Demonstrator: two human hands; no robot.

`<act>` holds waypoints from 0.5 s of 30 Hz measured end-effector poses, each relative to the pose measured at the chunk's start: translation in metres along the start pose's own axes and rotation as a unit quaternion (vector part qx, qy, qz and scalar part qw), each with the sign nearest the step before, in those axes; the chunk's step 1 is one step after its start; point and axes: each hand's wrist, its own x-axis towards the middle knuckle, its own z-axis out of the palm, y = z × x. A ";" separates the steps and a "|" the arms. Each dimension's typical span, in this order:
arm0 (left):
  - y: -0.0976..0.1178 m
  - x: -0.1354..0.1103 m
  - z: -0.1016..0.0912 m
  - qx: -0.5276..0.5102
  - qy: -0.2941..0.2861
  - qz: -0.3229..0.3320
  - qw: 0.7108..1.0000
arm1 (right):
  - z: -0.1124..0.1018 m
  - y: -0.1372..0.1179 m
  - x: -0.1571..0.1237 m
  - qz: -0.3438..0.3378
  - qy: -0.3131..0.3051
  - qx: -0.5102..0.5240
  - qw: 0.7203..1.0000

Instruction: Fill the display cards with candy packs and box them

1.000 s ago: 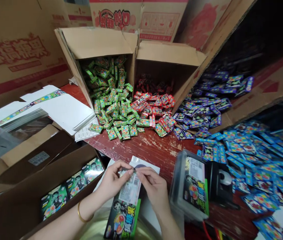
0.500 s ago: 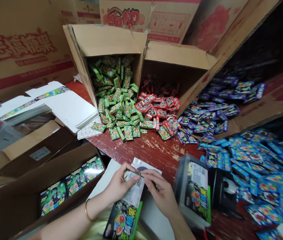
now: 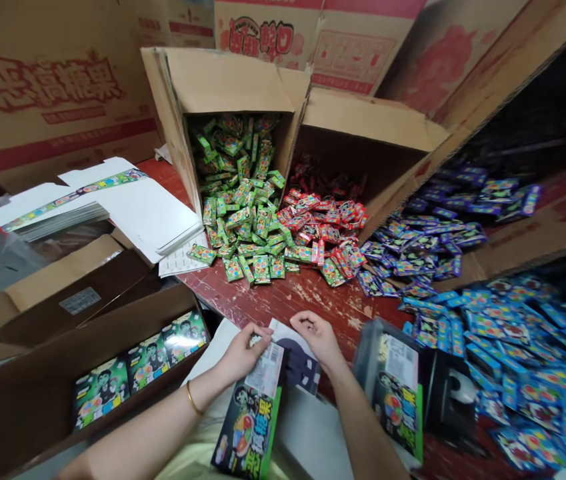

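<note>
Right now, a worn red-painted wooden table runs across the middle; on it sits an open brown cardboard carton; nearer, a long black-and-green printed cardboard box slants upward beside a white sheet with dark purple print; the left hand pinches the box's far end between thumb and fingers; the right hand, apart from the box, hovers over the sheet, fingers loosely curled, whether around anything I can't tell; small green packets spill from the carton.
</note>
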 end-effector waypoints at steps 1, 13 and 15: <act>0.001 0.000 0.000 0.001 0.002 -0.001 1.000 | 0.004 -0.002 0.000 0.000 0.008 0.007 1.000; 0.015 -0.005 -0.001 0.028 0.025 -0.003 0.999 | 0.001 -0.025 -0.001 -0.043 0.170 0.097 0.980; 0.023 -0.009 -0.001 0.040 0.026 0.004 0.999 | -0.003 -0.051 -0.014 -0.013 0.102 0.147 0.984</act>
